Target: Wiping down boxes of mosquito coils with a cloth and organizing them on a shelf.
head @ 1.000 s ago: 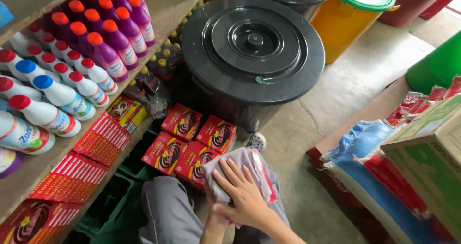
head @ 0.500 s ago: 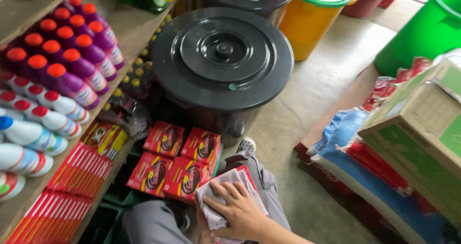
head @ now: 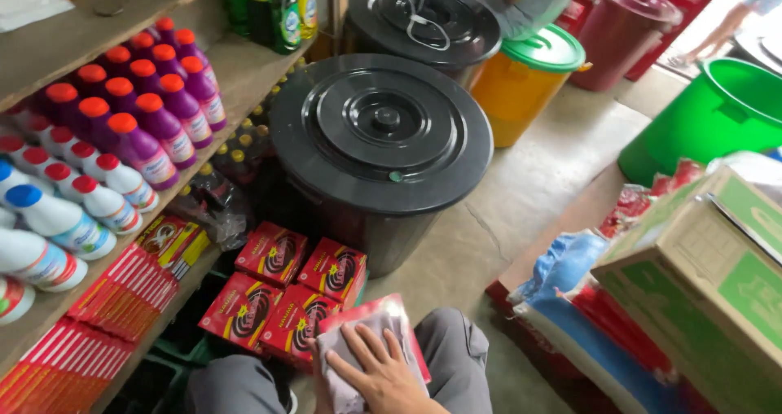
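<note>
Black lidded bin; red boxes with dark spiral pattern; purple bottles.

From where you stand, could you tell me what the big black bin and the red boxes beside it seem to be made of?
The black bin looks like moulded plastic: its lid is glossy, with raised concentric rings. The red boxes look like printed cardboard, judging by their flat faces and sharp edges, with a slight sheen.

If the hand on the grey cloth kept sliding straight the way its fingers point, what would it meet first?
Probably the red boxes stacked just beyond the grey cloth; the hand points up-left toward them, though depth is unclear. I can't tell which hand it is.
</note>
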